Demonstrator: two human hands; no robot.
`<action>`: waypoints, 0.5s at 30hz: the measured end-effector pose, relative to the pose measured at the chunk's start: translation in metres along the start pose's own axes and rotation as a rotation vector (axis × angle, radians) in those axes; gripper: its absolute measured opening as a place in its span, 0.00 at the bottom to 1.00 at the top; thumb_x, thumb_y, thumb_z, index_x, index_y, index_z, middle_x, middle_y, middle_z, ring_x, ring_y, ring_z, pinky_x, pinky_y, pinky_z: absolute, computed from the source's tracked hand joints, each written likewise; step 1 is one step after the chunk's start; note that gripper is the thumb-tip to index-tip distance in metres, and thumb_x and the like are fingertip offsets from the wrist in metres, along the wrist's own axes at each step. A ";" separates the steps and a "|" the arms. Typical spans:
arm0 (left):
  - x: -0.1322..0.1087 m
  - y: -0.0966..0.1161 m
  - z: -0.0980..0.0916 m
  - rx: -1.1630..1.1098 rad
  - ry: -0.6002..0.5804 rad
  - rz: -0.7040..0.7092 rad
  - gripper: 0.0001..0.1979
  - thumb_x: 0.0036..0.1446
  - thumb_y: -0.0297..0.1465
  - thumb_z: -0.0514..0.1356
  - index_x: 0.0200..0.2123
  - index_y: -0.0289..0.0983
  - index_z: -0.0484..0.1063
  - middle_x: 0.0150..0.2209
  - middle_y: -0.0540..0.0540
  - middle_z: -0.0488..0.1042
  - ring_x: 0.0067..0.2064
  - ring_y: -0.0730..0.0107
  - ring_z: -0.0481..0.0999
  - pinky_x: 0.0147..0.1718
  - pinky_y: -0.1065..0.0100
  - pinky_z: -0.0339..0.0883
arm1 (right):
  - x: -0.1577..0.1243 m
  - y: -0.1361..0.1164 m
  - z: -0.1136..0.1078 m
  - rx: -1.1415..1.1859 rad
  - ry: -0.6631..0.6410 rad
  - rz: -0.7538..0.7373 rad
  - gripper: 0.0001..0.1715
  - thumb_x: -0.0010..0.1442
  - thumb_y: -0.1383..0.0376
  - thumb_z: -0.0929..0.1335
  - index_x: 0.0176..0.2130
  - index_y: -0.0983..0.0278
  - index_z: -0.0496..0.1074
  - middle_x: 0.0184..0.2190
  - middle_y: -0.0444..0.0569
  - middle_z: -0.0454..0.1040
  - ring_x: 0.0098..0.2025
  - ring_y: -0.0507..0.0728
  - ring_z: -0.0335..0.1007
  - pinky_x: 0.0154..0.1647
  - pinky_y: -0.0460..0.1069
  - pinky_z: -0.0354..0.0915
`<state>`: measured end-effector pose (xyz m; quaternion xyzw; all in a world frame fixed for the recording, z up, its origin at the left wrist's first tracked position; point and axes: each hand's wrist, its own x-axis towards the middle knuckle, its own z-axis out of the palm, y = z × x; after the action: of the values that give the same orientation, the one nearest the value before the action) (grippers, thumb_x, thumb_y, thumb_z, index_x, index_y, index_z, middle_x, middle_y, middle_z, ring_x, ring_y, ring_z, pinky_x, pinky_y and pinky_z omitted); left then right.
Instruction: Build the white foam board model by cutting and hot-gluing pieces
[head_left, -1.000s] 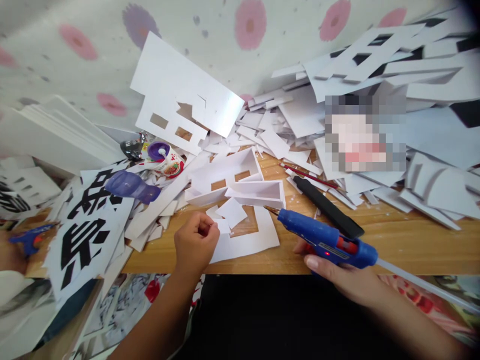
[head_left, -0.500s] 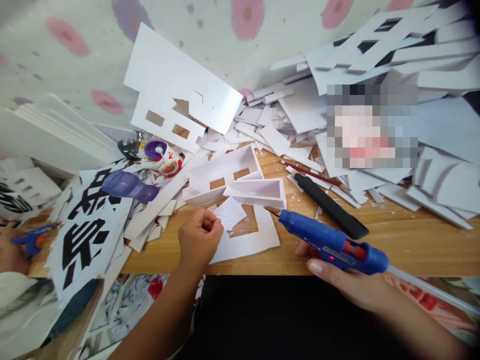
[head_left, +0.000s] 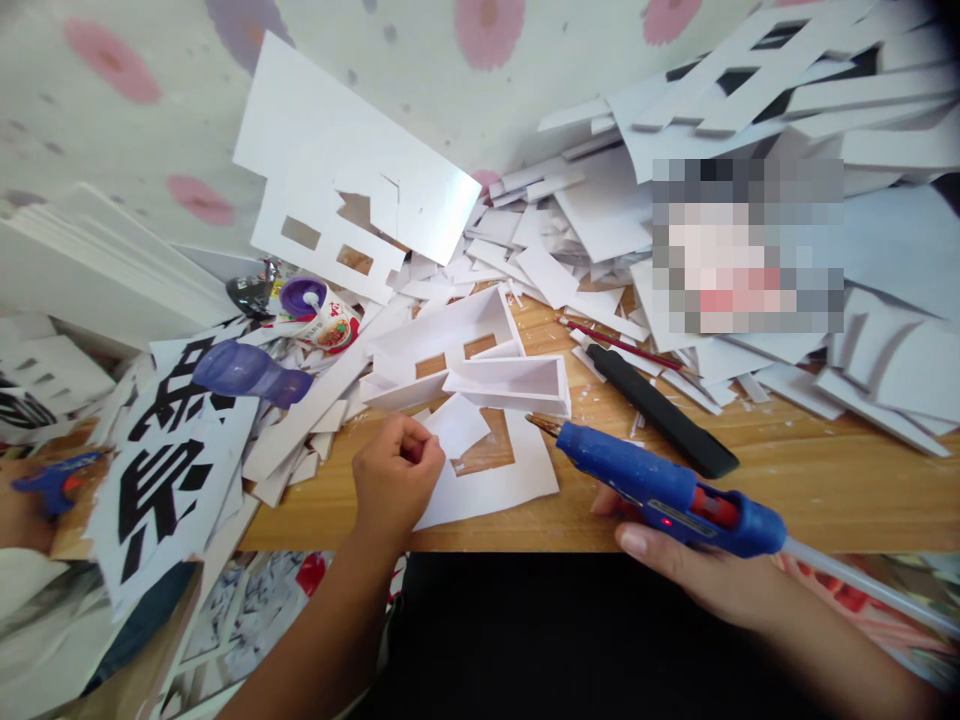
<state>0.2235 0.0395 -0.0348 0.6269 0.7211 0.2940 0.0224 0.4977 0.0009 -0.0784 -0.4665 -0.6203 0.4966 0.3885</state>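
Hands: 3 showing, i.e. wearer's L hand (head_left: 397, 470) & R hand (head_left: 697, 570), plus 1 co-worker's hand (head_left: 22, 505). Blue glue guns: 2 showing, 1 in wearer's R (head_left: 667, 490), 1 at co-worker's (head_left: 56, 480). Wht glue stick (head_left: 862, 580): 1 protruding. Blk-handled tool (head_left: 660, 410): 1 lying. Red pencil-like stick (head_left: 622, 342): 1 lying. Purple bottle (head_left: 251, 372): 1 lying. Printed cup (head_left: 330, 325): 1 standing tilted. Windowed box (head_left: 397, 345): 1 showing 2 openings. Narrow tray (head_left: 510, 378): 1 adjoining. Flat sheet (head_left: 532, 465): 1 showing 1 opening. Lg blk characters (head_left: 169, 495): 2 showing. Wht scraps (head_left: 547, 265): many overlapping, exact no. uncountable.
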 end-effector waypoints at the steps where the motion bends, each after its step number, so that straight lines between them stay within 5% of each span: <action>1: -0.001 0.000 -0.001 -0.008 -0.003 -0.001 0.05 0.46 0.29 0.61 0.22 0.39 0.66 0.16 0.57 0.66 0.19 0.76 0.65 0.21 0.73 0.60 | 0.000 0.001 0.000 0.001 -0.012 0.004 0.15 0.55 0.51 0.69 0.33 0.58 0.78 0.32 0.49 0.79 0.33 0.58 0.76 0.33 0.50 0.75; 6: -0.010 -0.009 -0.007 -0.081 -0.011 0.103 0.05 0.51 0.32 0.63 0.31 0.39 0.71 0.20 0.57 0.69 0.21 0.76 0.68 0.21 0.74 0.60 | 0.001 -0.001 -0.002 0.017 -0.033 -0.024 0.12 0.55 0.54 0.69 0.33 0.58 0.77 0.33 0.48 0.79 0.34 0.57 0.76 0.35 0.50 0.75; 15: -0.002 -0.035 -0.017 0.034 -0.108 0.634 0.09 0.55 0.27 0.62 0.41 0.38 0.72 0.28 0.51 0.75 0.28 0.73 0.74 0.31 0.71 0.69 | -0.005 0.007 -0.005 0.055 -0.088 0.061 0.16 0.58 0.51 0.68 0.39 0.58 0.77 0.37 0.51 0.79 0.38 0.59 0.77 0.38 0.51 0.76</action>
<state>0.1861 0.0293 -0.0367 0.8353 0.4926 0.2405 -0.0426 0.5052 -0.0018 -0.0843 -0.4522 -0.6083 0.5453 0.3581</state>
